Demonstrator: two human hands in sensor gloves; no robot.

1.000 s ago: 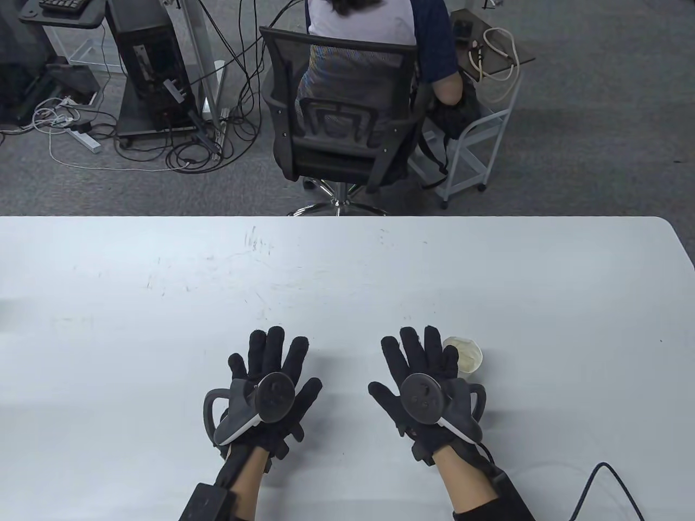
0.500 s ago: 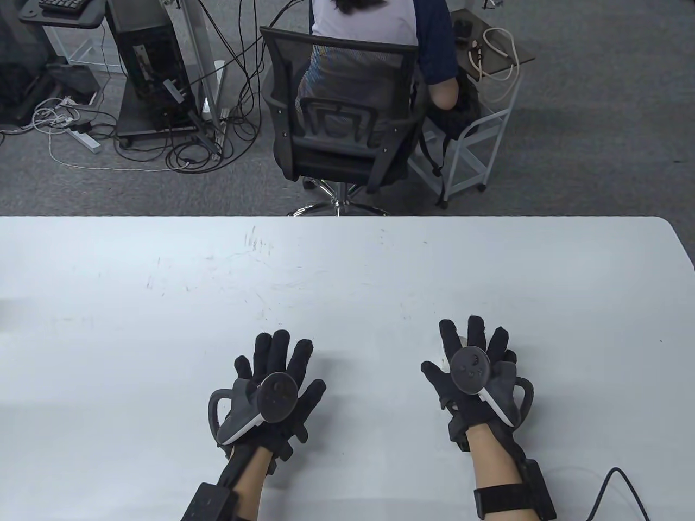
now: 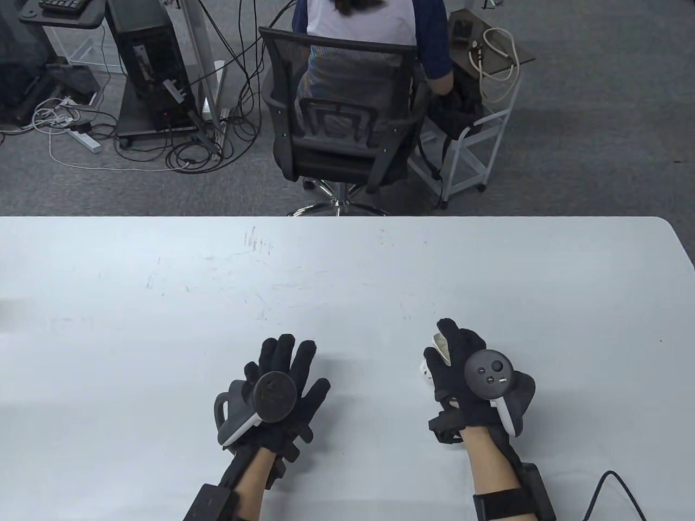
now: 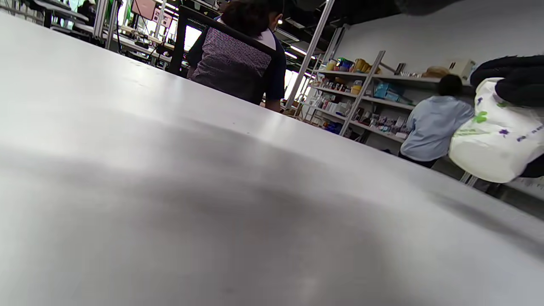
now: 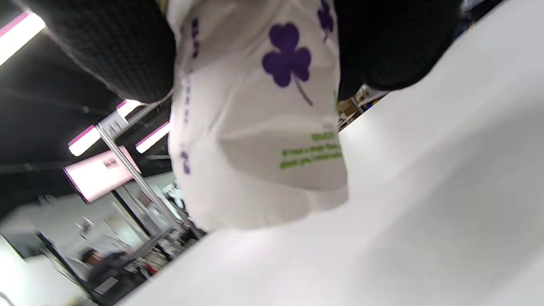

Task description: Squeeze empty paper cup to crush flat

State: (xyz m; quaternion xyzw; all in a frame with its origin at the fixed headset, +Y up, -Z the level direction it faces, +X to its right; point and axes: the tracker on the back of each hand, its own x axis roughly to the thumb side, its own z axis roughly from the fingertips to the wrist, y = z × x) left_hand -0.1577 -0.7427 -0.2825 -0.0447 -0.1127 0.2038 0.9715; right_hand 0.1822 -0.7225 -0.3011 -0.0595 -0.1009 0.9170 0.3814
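Observation:
A white paper cup (image 3: pixel 441 347) with purple clover print sits in my right hand (image 3: pixel 453 347), which grips it around the wall between thumb and fingers, near the table's front right. In the right wrist view the cup (image 5: pixel 263 127) shows a dented, creased wall between my fingers (image 5: pixel 106 51). The left wrist view shows the cup (image 4: pixel 493 136) held a little above the table, tilted. My left hand (image 3: pixel 288 355) is open and empty, fingers spread, palm down over the white table (image 3: pixel 163 304), well left of the cup.
A black cable (image 3: pixel 602 488) lies on the table at the front right corner. Beyond the table's far edge a person sits in an office chair (image 3: pixel 342 119), beside a white cart (image 3: pixel 478 135).
My right hand moved right over the cup, then closed around it and turned it. The cup's open rim, visible a second ago, is now mostly hidden. My left hand drifted slightly right.

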